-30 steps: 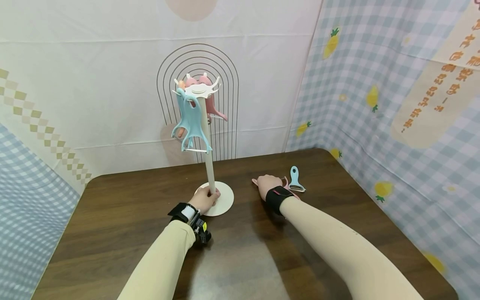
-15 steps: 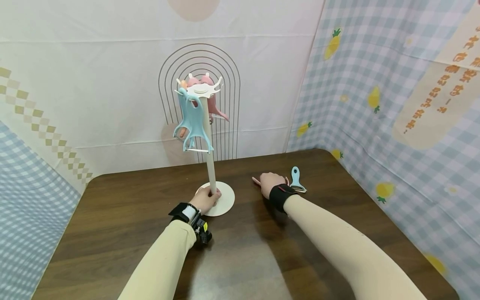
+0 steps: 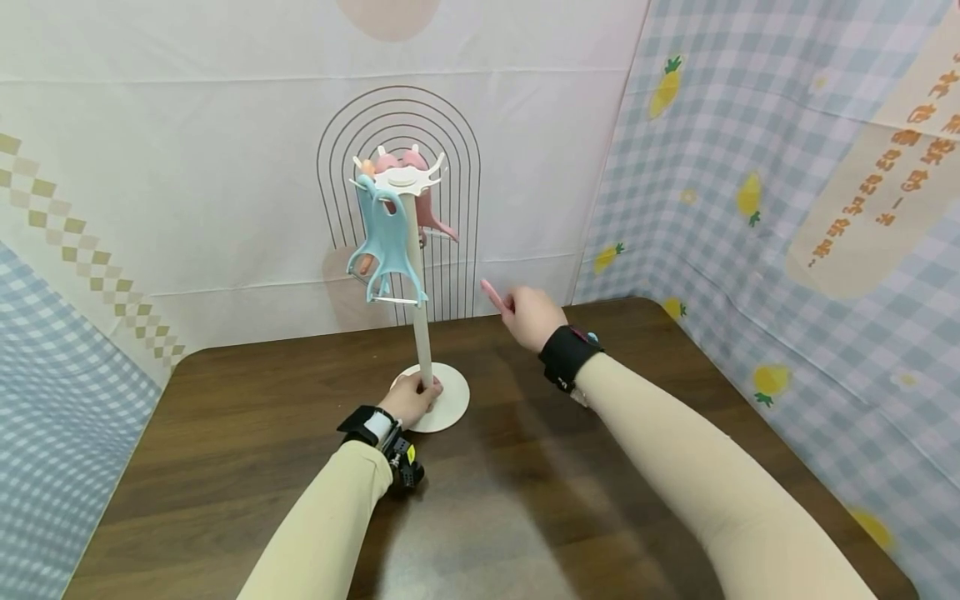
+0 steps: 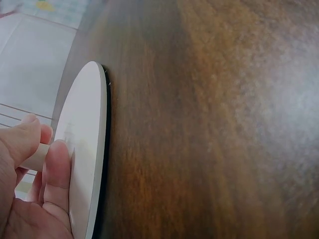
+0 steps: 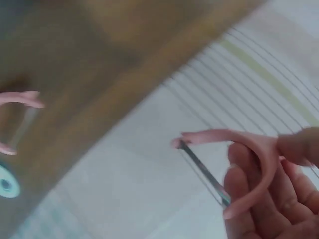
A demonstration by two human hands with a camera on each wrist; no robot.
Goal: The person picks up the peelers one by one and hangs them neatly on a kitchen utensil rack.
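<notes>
My left hand (image 3: 408, 400) grips the pole (image 3: 421, 342) of a white hanging stand low down, just above its round base (image 3: 455, 402). In the left wrist view, thumb and fingers wrap the pole, fingertips right at the base. My right hand (image 3: 536, 318) is raised over the back of the table, right of the stand, and holds a pink peeler (image 5: 266, 154). Its handle end (image 3: 492, 295) points toward the stand. The right wrist view shows its forked head and metal blade facing away from the palm. Blue peelers (image 3: 387, 242) and pink peelers (image 3: 425, 208) hang from the stand's hooks.
An orange peeler (image 3: 366, 265) hangs behind the blue ones. On the dark wooden table (image 3: 262, 467) lie another pink peeler (image 5: 20, 97) and a blue peeler (image 5: 7, 181), mostly hidden behind my right wrist in the head view. Cloth-covered walls (image 3: 540, 167) enclose the back and sides.
My right hand has lifted off the table with the pink peeler and moved up toward the back wall. My left hand has stayed on the pole.
</notes>
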